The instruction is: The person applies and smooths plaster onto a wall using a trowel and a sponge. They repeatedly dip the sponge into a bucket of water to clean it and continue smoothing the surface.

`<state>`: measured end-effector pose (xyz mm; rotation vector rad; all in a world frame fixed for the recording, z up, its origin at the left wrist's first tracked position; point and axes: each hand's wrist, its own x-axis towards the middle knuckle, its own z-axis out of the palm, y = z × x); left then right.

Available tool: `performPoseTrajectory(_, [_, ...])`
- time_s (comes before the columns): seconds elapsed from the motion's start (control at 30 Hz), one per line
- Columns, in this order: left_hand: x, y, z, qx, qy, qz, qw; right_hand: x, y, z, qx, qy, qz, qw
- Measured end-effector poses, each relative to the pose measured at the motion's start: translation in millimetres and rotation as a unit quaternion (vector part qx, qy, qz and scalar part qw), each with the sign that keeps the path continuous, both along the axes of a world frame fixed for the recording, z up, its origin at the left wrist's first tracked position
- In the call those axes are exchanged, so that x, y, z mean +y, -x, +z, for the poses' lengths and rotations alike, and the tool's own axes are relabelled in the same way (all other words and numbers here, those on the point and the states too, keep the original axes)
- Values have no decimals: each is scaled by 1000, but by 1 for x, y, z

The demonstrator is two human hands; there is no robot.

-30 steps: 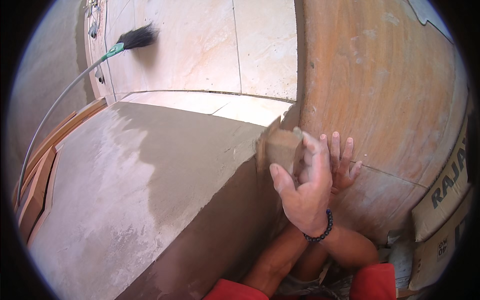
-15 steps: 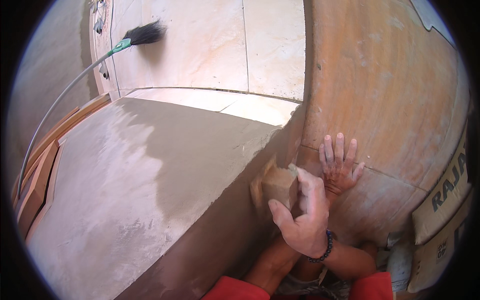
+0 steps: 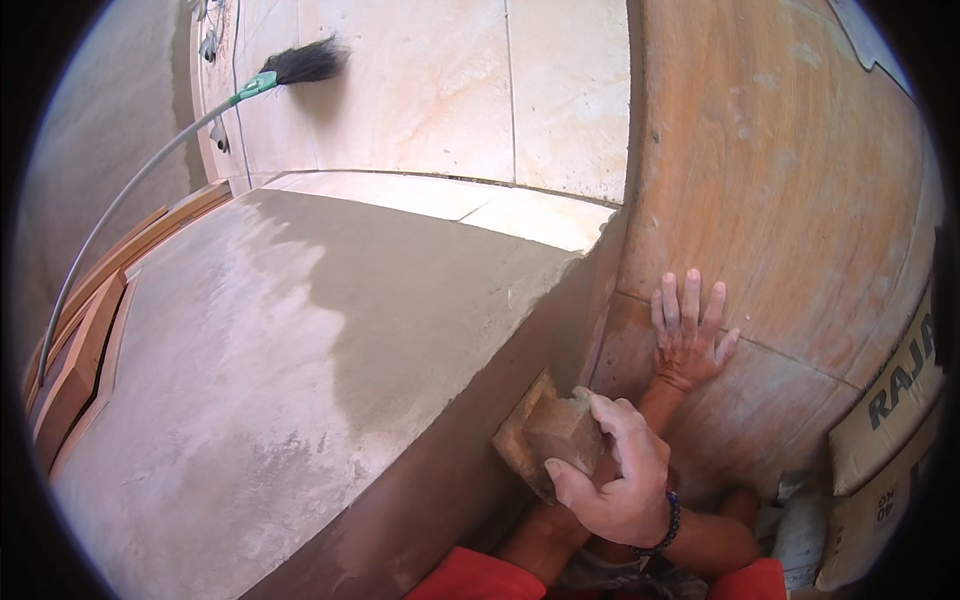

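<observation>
My right hand (image 3: 625, 470), a dark bead bracelet at its wrist, grips the block handle of a small wooden float (image 3: 560, 432). The float's flat board faces the damp plastered side (image 3: 400, 500) of a raised step. It looks pressed to that side or very close to it. Crossing under my right arm, my left hand (image 3: 690, 335) lies flat on the brown tiled floor (image 3: 780, 200), fingers spread. Grey mortar covers the step's top (image 3: 400, 290), darker and wetter toward the far right edge, paler on the left.
A broom (image 3: 300, 62) with black bristles and a grey handle leans at the far left over cream tiles (image 3: 420, 90). Wooden frame pieces (image 3: 85, 355) stand along the left edge. Paper sacks (image 3: 890, 400) lie on the floor at the right.
My right hand has drawn the float down the step's side, nearer to me. My left hand stays flat on the floor. The whole view has shifted slightly.
</observation>
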<state>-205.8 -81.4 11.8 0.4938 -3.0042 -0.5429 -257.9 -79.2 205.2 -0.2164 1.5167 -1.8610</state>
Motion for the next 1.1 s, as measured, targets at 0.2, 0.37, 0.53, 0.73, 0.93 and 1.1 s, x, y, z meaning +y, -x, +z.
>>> performPoseTrajectory(0.2, [2, 5, 2, 11, -2, -5, 1000, -45, 30, 1, 53, -22, -129, 990])
performPoseTrajectory(0.37, [-2, 1, 2, -2, 0, 1, 1000, -7, -5, 4, 22, -15, -27, 999])
performPoseTrajectory(0.53, [0, 3, 2, 6, 4, -3, 1000, -29, 18, -2, 8, -10, -110, 994])
performPoseTrajectory(0.73, [-1, 0, 0, 0, 5, 3, 1000, 3, -4, -14, 28, -28, 13, 999])
performPoseTrajectory(0.93, [2, 5, 5, -1, 12, -5, 1000, -24, 41, -39, -154, -21, -180, 971])
performPoseTrajectory(1.1, [4, 1, 2, 0, 1, 5, 1000, -19, 1, -39, -35, -78, -37, 996])
